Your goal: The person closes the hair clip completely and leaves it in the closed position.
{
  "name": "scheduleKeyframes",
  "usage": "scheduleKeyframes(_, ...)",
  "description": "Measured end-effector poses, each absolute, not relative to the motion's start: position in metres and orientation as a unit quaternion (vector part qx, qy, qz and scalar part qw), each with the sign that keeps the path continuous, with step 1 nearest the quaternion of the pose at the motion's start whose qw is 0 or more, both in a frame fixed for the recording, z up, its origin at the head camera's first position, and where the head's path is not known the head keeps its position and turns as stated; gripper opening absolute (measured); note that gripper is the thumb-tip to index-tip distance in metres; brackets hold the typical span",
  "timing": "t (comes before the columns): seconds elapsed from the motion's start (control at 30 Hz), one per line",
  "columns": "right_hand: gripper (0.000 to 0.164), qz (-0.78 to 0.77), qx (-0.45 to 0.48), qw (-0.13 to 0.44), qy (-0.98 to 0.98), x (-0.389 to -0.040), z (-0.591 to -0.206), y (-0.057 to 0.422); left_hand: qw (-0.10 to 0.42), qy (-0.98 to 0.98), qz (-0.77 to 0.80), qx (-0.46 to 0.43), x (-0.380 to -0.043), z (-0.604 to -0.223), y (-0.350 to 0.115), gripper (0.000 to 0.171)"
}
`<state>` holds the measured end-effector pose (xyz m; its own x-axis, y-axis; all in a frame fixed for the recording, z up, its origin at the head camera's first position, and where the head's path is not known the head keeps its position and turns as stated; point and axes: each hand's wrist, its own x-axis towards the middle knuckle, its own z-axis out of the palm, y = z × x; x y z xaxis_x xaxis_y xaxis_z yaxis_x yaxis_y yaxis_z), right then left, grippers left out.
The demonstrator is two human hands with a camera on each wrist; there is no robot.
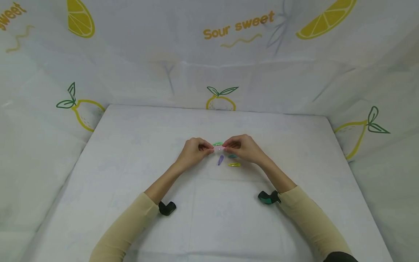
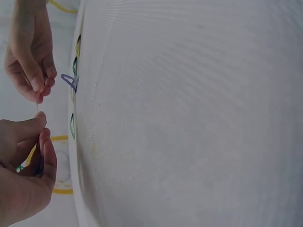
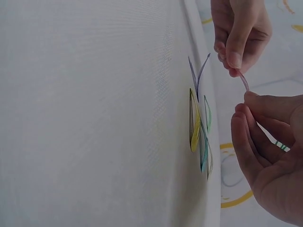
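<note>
Between the two hands, a thin pink snap hair clip is held up over the table. My left hand pinches one end between thumb and fingertips, and my right hand pinches the other. Below and around them lie several more hair clips. A green clip is just behind the pink one, and a purple clip is in front, its two parts spread in a V in the right wrist view. A teal clip is partly under the right hand, with a yellow clip nearer me.
A white cloth covers the table. Behind and at both sides hangs a white curtain printed with lemons and lettering. One more pale clip shows beyond the teal one in the right wrist view. Dark devices sit at both wrists.
</note>
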<state>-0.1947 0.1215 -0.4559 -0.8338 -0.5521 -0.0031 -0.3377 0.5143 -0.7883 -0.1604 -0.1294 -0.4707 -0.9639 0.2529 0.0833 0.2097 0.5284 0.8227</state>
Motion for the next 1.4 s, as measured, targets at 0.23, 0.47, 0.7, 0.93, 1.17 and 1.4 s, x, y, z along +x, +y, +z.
scheduleKeyframes(0.23,0.014,-0.409,-0.254,0.135,0.866,-0.196,-0.457,0.120,0.043,0.880,0.455,0.132,-0.162,-0.469,-0.129,0.009)
scheduleKeyframes(0.47,0.017,-0.402,-0.253,0.146,0.868,-0.197,-0.457,0.119,0.059,0.882,0.448,0.132,-0.164,-0.472,-0.130,0.010)
scheduleKeyframes(0.7,0.016,-0.393,-0.262,0.152,0.868,-0.199,-0.460,0.118,0.074,0.885,0.438,0.140,-0.165,-0.473,-0.129,0.010)
scheduleKeyframes(0.93,0.013,-0.384,-0.272,0.161,0.867,-0.201,-0.461,0.118,0.088,0.885,0.432,0.150,-0.167,-0.476,-0.130,0.010)
scheduleKeyframes(1.17,0.012,-0.383,-0.273,0.169,0.866,-0.202,-0.462,0.116,0.087,0.887,0.427,0.152,-0.171,-0.478,-0.131,0.011)
scheduleKeyframes(1.4,0.012,-0.376,-0.261,0.174,0.872,-0.203,-0.464,0.114,0.084,0.890,0.422,0.150,-0.171,-0.478,-0.129,0.009)
